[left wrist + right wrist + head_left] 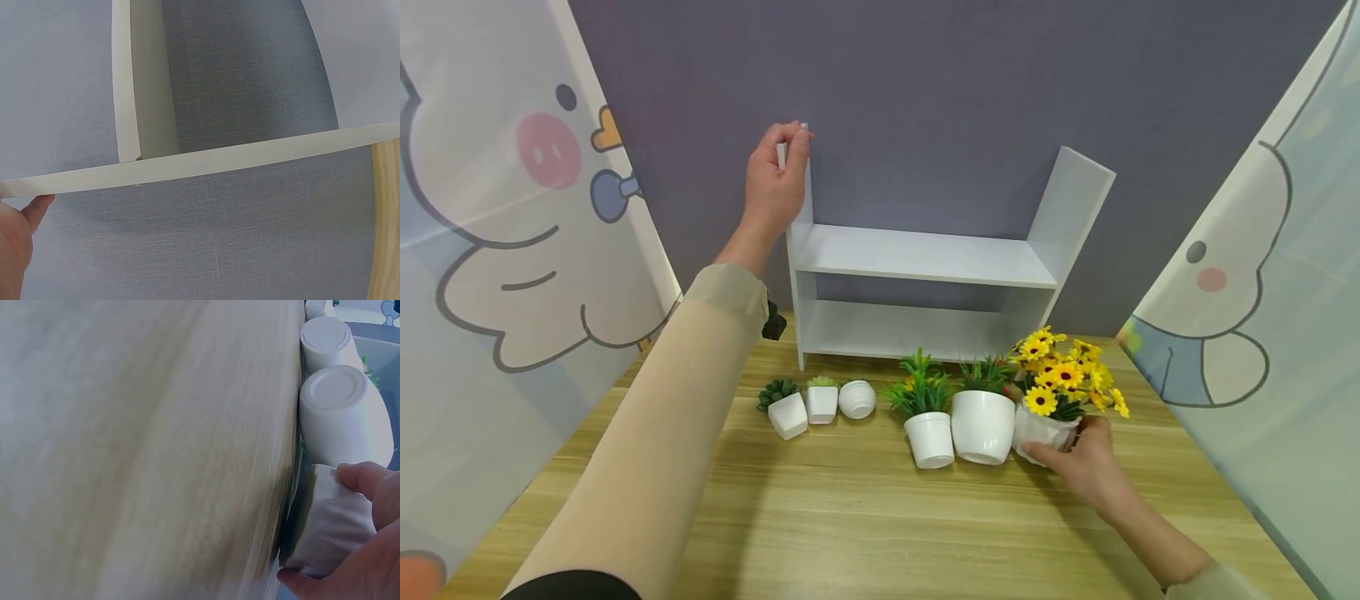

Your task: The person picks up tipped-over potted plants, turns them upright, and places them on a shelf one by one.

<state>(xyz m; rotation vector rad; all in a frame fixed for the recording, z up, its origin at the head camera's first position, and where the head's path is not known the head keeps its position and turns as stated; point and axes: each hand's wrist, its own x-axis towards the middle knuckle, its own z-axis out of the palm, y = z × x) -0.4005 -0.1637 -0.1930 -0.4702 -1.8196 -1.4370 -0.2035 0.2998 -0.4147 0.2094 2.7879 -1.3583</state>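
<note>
A white two-tier shelf (925, 254) stands at the back of the table. My left hand (777, 175) grips the upper end of its left side panel; in the left wrist view the thumb of that hand (14, 240) lies against the panel's edge (206, 169). At the right end of a row of plants is a white pot (1043, 433) with yellow flowers (1063, 375). My right hand (1093, 462) holds this pot, thumb and fingers on opposite sides, as the right wrist view also shows on the pot's wall (334, 522). The far fingers are partly hidden.
Beside the flowers stand a larger white pot (982, 427) and a smaller green plant pot (929, 440). Further left are small succulent pots (787, 416), (822, 404) and a round white pot (857, 400). A grey panel (925, 100) rises behind the wooden table (880, 533).
</note>
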